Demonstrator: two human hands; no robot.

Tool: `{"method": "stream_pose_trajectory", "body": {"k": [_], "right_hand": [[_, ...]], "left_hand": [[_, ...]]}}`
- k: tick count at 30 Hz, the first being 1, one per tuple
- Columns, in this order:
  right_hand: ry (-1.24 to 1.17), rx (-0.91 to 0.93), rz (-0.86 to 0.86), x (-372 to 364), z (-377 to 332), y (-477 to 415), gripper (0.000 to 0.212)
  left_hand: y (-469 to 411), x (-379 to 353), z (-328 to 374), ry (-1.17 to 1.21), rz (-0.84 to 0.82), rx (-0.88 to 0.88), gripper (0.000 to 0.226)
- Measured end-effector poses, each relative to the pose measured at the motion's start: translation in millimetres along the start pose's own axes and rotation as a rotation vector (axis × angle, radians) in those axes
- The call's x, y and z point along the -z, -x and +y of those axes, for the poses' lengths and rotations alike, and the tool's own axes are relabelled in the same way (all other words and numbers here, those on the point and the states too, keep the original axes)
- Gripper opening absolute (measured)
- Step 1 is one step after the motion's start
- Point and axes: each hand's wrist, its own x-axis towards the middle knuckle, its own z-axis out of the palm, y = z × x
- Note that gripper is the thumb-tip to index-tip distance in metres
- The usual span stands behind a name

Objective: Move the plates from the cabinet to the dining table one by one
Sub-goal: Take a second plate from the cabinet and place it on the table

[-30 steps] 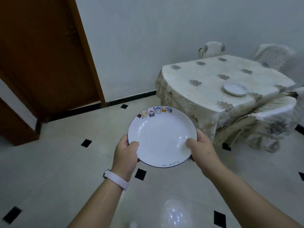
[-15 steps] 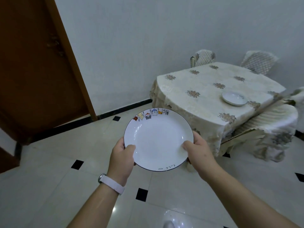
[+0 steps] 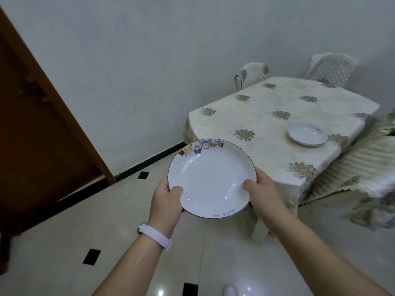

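Note:
I hold a white plate (image 3: 210, 178) with a dark rim and small coloured figures on its far edge, level in front of me above the floor. My left hand (image 3: 165, 201) grips its left edge, thumb on top. My right hand (image 3: 264, 194) grips its right edge the same way. The dining table (image 3: 252, 120), covered in a cream cloth with floral motifs, stands just beyond and right of the plate. A second white plate (image 3: 307, 134) lies on the table near its right side.
Covered chairs stand behind the table (image 3: 252, 74), (image 3: 331, 68) and at its right (image 3: 363, 167). A brown wooden door (image 3: 38, 133) fills the left. The floor (image 3: 64, 242) is glossy cream tile with black insets. A table leg (image 3: 259, 231) shows below the cloth.
I have walked closer to the table; it now looms larger just behind the plate. Both hands keep the same grip. The door has slid toward the left edge of view.

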Motion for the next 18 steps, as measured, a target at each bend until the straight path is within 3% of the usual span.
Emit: {"method": "stream_pose_trajectory", "body": {"k": [7, 18], "right_hand": [[0.063, 0.025, 0.031, 32, -20, -103, 0.029], [0.046, 0.026, 0.105, 44, -33, -185, 0.035]], "left_hand": [[-85, -72, 21, -0.022, -0.020, -0.013, 0.031], [-179, -123, 26, -0.021, -0.105, -0.024, 0.032]]}}
